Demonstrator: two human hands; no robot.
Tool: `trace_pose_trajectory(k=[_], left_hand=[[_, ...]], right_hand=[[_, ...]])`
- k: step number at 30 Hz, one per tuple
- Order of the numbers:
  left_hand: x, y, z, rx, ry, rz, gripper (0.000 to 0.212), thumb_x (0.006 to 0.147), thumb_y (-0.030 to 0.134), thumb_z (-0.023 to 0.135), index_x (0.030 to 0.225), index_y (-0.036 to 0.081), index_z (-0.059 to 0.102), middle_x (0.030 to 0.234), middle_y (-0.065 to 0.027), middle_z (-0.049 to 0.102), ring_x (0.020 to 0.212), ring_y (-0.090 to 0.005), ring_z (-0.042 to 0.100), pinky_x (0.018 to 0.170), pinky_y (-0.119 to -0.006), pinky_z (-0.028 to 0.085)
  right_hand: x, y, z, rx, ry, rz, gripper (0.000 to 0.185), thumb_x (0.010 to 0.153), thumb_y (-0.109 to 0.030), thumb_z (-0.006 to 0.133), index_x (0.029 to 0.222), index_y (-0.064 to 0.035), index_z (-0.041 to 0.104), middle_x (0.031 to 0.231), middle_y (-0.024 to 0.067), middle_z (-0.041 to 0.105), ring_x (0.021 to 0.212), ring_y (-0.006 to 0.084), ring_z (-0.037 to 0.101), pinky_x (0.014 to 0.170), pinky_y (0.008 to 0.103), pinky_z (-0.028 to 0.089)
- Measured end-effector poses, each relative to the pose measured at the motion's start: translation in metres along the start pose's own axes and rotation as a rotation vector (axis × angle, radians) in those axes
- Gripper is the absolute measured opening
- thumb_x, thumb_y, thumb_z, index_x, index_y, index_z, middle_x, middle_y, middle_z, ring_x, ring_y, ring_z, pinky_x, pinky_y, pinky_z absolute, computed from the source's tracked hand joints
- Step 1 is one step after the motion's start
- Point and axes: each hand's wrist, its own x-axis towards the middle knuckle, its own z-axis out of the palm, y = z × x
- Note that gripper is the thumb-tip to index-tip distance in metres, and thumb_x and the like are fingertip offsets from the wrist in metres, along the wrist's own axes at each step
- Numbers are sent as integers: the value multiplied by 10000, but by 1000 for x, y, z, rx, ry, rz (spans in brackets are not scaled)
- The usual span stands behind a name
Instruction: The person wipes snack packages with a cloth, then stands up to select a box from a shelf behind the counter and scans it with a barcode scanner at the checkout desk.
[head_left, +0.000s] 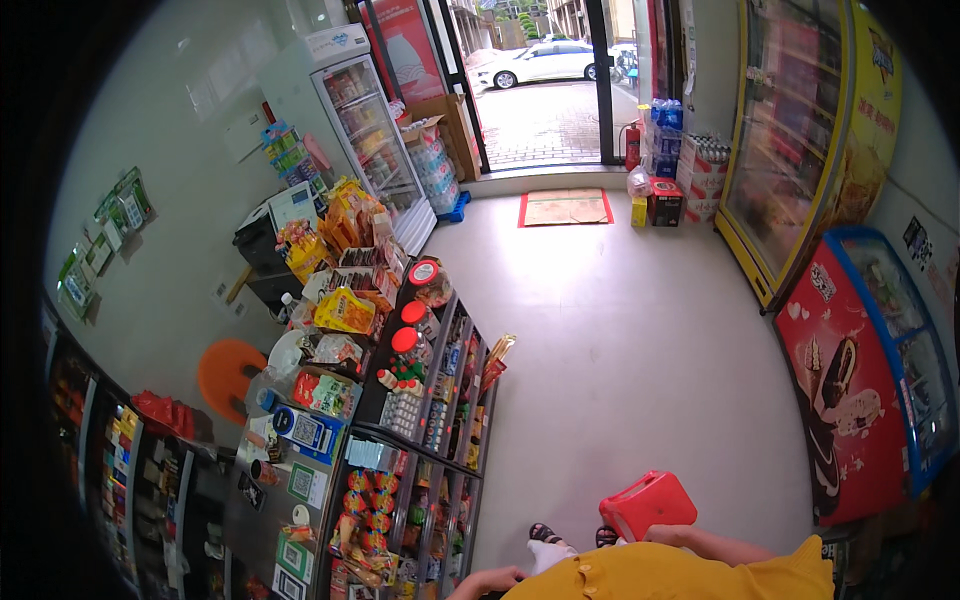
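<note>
At the bottom of the head view my left hand (501, 578) hangs beside the lower end of the snack shelf (474, 480); its fingers are curled, and whether it holds something is unclear. My right hand (660, 533) is at the near edge of a red plastic stool or case (649, 502), partly hidden by my yellow top; its grip cannot be made out. My sandalled feet show between the hands. Left of the shelf, the counter (281, 487) bears a phone (251, 491), printed code cards, a blue code stand (306, 431) and red-lidded jars (406, 341).
A red ice cream freezer (840, 390) and a yellow-framed display fridge (787, 150) line the right side. Ahead, a cardboard mat (565, 207) lies before the open doorway. Boxes (665, 201), a fire extinguisher (632, 146) and a white drinks fridge (375, 135) flank it. An orange stool (229, 379) stands behind the counter.
</note>
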Motion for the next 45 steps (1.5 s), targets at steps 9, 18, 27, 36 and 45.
trace_pose_trajectory(k=[9, 18, 27, 36, 45], left_hand=[[31, -71, -66, 344, 68, -88, 330, 705, 254, 717, 900, -1, 645, 709, -33, 624, 601, -124, 530, 531, -320, 447], [37, -115, -100, 107, -11, 29, 296, 786, 243, 647, 980, 22, 615, 835, 0, 603, 749, -109, 508, 704, -288, 440], [5, -89, -68, -90, 201, 31, 226, 837, 193, 580, 1040, 95, 569, 754, 39, 539, 629, -52, 459, 525, -219, 372], [88, -81, -31, -269, 139, 18, 364, 781, 176, 593, 1117, 39, 564, 912, -113, 635, 813, -196, 599, 756, -299, 470], [272, -65, -95, -248, -215, 112, 313, 812, 93, 552, 1121, 49, 574, 939, -96, 662, 867, -162, 619, 800, -278, 473]], right_hand=[[32, -79, -37, 403, 174, 200, 319, 877, -291, 504, 1046, -54, 634, 947, 138, 645, 909, 262, 606, 798, 348, 459], [73, -86, -57, 32, 134, 20, 309, 908, -244, 477, 1064, 1, 583, 1011, 159, 622, 938, 288, 586, 820, 366, 443], [96, -70, -114, -42, -203, -224, 308, 861, -207, 497, 1027, 25, 614, 1012, 155, 640, 964, 222, 573, 861, 345, 432], [180, -39, -119, -17, -544, -299, 237, 820, -199, 542, 927, -8, 634, 921, 172, 628, 832, 287, 585, 770, 349, 451], [294, 111, -62, -389, -140, 121, 280, 795, -163, 526, 977, 48, 559, 1039, 247, 547, 1054, 390, 506, 860, 449, 446]])
